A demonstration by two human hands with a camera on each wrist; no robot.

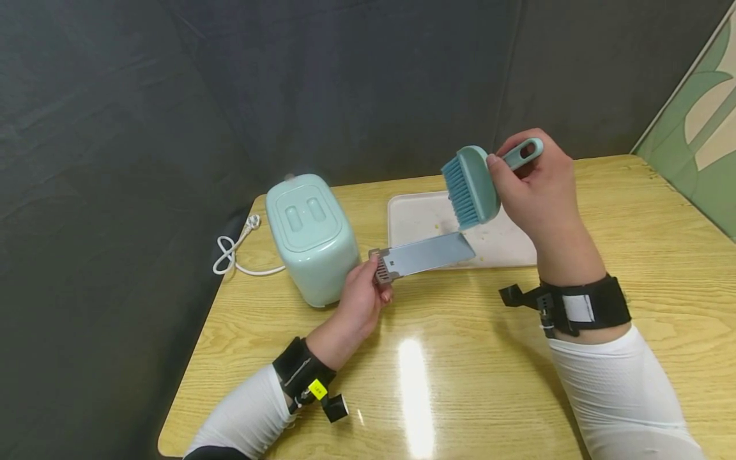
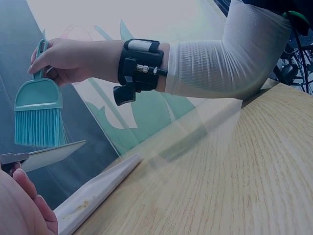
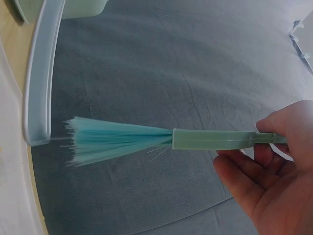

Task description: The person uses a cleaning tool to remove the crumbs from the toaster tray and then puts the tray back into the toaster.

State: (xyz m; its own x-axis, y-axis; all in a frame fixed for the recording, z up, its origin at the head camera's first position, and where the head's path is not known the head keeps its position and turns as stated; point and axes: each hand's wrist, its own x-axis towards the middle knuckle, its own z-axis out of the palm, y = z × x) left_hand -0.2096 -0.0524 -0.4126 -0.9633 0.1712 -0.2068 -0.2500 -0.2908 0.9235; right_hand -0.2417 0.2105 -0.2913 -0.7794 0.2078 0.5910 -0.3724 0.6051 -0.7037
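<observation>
My left hand (image 1: 361, 299) pinches the slotted grey end of a flat metal crumb tray (image 1: 430, 253), thumb on top. The crumb tray reaches right, over the near edge of a white tray (image 1: 411, 220). My right hand (image 1: 543, 185) grips a mint-green hand brush (image 1: 484, 182) by its handle. Its blue bristles (image 3: 112, 141) hang just above the crumb tray's far end; whether they touch it I cannot tell. Left of the crumb tray stands a mint-green toaster (image 1: 313, 246) with a lid on top. Small yellowish crumbs (image 2: 83, 204) lie in the white tray.
A white cord (image 1: 261, 273) with a plug (image 1: 253, 221) runs from the toaster to the left edge of the wooden table (image 1: 460, 358). Dark cloth (image 1: 368, 89) hangs behind the table, and a green patterned panel (image 1: 707, 140) stands at the right.
</observation>
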